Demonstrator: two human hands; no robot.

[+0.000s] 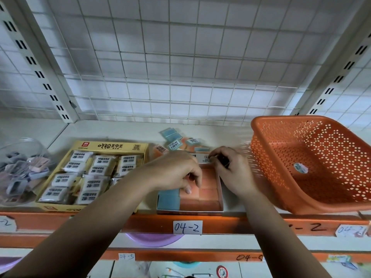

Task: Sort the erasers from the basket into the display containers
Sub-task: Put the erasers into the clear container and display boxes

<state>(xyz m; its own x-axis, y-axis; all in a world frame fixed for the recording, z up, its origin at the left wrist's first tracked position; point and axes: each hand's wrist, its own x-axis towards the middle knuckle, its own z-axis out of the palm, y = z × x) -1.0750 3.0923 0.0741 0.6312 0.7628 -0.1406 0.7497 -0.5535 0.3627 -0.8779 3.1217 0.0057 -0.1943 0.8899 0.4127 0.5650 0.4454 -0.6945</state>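
A small white display box (190,212) sits at the shelf's front edge. It holds a blue eraser (168,197) on its left and rows of orange erasers (207,197). My left hand (174,173) reaches in from the left, with thumb and curled fingers pinching an orange eraser in the box. My right hand (227,171) is at the box's back right, where its curled fingertips pinch the upright back flap (202,157). Loose blue and orange erasers (176,142) lie in a pile behind the box. The orange perforated basket (313,163) stands tilted at the right, with only a sticker inside.
A yellow display box (112,146) of wrapped white 2B erasers sits left of my hands. A clear plastic tub (20,171) of mixed small items stands at the far left. A white wire grid backs the shelf. The orange shelf edge carries a label reading 04-2 (187,227).
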